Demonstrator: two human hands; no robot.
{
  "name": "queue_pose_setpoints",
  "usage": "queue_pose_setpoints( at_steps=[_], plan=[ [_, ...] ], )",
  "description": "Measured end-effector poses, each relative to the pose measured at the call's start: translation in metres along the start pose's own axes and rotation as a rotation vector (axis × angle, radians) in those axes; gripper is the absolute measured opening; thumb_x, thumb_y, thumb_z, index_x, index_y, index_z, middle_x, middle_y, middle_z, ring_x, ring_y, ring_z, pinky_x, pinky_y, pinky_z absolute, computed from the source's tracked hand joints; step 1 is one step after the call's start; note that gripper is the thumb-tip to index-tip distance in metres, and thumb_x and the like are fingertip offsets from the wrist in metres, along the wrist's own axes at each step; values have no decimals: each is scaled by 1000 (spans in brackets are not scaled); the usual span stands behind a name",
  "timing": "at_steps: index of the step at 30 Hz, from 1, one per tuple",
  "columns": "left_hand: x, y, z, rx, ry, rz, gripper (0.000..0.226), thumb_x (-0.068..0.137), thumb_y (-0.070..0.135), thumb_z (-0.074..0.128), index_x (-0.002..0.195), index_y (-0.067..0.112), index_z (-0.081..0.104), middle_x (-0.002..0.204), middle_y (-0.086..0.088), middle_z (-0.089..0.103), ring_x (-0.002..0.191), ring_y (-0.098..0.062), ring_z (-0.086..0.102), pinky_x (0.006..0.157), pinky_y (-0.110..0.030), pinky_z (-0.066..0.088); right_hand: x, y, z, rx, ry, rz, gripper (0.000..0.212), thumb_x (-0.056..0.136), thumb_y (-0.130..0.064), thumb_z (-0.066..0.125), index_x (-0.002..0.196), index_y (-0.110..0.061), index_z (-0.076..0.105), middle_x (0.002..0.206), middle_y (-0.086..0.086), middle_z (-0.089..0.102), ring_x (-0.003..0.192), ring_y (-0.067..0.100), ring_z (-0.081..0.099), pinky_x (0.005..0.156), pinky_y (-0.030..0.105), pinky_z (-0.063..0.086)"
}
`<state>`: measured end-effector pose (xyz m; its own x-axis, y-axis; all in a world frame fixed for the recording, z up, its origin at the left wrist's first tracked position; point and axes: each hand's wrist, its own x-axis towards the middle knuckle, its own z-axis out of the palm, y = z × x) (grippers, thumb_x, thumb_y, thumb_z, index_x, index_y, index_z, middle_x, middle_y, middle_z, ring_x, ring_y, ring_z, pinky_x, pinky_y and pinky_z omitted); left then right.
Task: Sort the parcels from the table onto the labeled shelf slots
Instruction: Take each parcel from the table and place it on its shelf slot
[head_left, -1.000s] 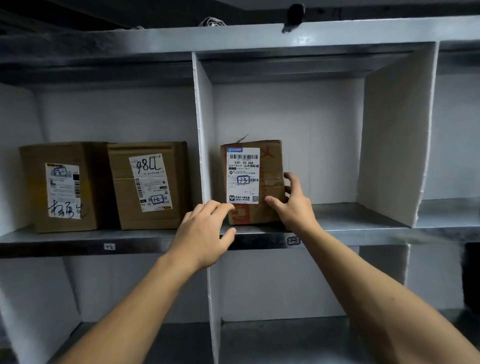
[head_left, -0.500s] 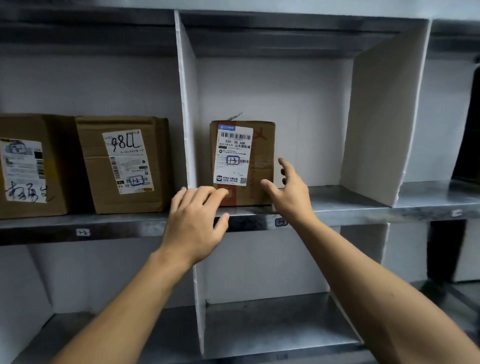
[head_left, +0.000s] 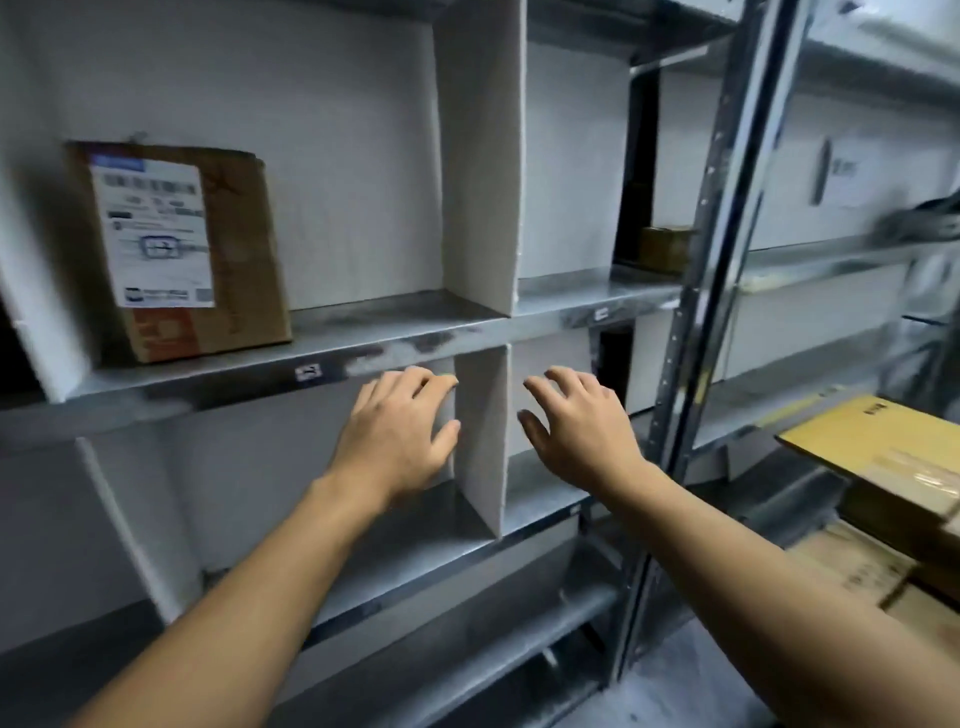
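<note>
1. Both hands are off the parcel now. A moment ago they were squaring the cardboard parcel (head_left: 176, 249) into its slot; now it stands alone, upright, in the upper left of the frame, white shipping label facing out.
2. It rests on the metal shelf (head_left: 395, 327), hard against the left side of its compartment, well apart from the white divider (head_left: 480, 150) on that compartment's right.
3. The left hand (head_left: 397, 436) hangs below the shelf edge in mid-frame, grip empty, fingers loosely spread and curled.
4. The right hand (head_left: 582, 426) is just beside it, across the lower divider (head_left: 480, 441), grip likewise empty, fingers fanned, touching nothing.
5. The view has swung right. A small slot tag (head_left: 307, 372) sits on the shelf lip below the parcel; its writing is too blurred to read.
6. That placement looks finished, I'd say.
7. At the right edge of the frame lies a stack of cardboard boxes (head_left: 883, 499), the top one yellowish. Likely the next parcel comes from there.
8. Next call: pick one, read its mark, match it to a slot.
</note>
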<state>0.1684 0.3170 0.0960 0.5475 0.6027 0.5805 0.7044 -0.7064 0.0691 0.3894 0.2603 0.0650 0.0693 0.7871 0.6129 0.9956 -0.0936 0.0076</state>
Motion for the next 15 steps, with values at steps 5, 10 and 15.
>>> queue_pose_setpoints(
  at_steps=[5, 10, 15],
  plan=[
    [14, 92, 59, -89, -129, 133, 46, 89, 42, 50, 132, 24, 51, 125, 1, 55, 114, -26, 49, 99, -41, 38, -89, 90, -23, -196, -169, 166, 38, 92, -45, 47, 120, -21, 58, 122, 6, 60, 108, 34, 58, 83, 42, 46],
    [11, 193, 107, -204, -218, 265, 46, 93, 41, 51, 136, 25, 46, 132, 1, 51, 120, -26, 45, 99, -39, 37, -184, 161, -53, -263, -283, 316, 43, 95, -52, 43, 127, -25, 53, 127, 6, 58, 114, 32, 56, 89, 42, 48],
    [2, 290, 150, -247, -307, 432, 50, 92, 44, 51, 139, 27, 44, 133, 1, 50, 119, -25, 46, 98, -39, 37, -279, 213, -71, -298, -382, 527, 41, 93, -50, 47, 123, -23, 55, 128, 8, 56, 117, 33, 55, 86, 42, 50]
  ],
)
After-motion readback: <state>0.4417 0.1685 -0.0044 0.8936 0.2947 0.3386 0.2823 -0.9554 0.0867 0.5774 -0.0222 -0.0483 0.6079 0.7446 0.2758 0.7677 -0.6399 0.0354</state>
